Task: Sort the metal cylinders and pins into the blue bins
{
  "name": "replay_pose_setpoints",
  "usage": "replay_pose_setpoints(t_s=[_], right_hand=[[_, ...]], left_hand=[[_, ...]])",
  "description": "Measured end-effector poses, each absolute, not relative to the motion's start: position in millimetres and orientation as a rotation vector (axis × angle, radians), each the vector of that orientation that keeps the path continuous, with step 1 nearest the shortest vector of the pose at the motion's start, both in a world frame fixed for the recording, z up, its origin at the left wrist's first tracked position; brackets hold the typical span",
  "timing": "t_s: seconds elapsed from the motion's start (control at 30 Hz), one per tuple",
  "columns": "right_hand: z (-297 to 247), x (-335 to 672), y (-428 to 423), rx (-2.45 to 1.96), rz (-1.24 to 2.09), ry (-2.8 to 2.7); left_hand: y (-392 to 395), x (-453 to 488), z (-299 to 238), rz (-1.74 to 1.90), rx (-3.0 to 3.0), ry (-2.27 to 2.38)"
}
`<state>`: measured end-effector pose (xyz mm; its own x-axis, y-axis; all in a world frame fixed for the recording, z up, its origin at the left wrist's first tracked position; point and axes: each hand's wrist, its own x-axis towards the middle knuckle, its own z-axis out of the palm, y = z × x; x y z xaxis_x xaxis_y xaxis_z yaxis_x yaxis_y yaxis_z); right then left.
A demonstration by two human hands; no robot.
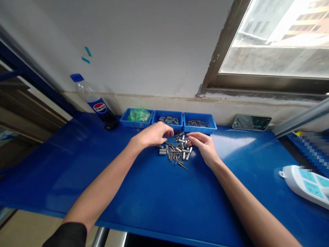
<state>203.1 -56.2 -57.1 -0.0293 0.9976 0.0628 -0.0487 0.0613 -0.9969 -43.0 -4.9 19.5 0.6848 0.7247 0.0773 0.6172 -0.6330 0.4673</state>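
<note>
A loose pile of small silver cylinders and thin gold pins (177, 150) lies on the blue table (154, 199), just in front of three blue bins. My left hand (151, 134) hovers over the pile's left edge with its fingers curled into a pinch; what it grips is too small to make out. My right hand (204, 145) rests at the pile's right edge, fingers together and bent toward the parts, pinching at a silver piece. The left bin (137, 117) holds green bagged parts, the middle bin (168, 119) silver cylinders, the right bin (199, 122) gold pins.
A Pepsi bottle (94, 101) leans against the wall at the back left. A phone (251, 122) lies at the back right under the window. A white power strip (307, 183) sits at the right edge of the table.
</note>
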Motion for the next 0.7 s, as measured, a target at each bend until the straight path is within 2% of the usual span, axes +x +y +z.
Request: replay_pose_setpoints(t_s=[0.17,0.33,0.7], right_hand=[[-56.5,204.2,-56.5,-1.096,1.219,-1.221],[-56.2,203.5,-56.9,-1.085,1.228,-1.214],[-46.7,202.3,-61.7,-1.061,1.294,-1.272]], left_hand=[[-5.7,-42.8,8.1,0.135,2.513,1.116],[-3.3,-44.4,7.7,0.167,2.555,1.136],[-10.0,-24.2,18.9,0.818,2.319,0.908]])
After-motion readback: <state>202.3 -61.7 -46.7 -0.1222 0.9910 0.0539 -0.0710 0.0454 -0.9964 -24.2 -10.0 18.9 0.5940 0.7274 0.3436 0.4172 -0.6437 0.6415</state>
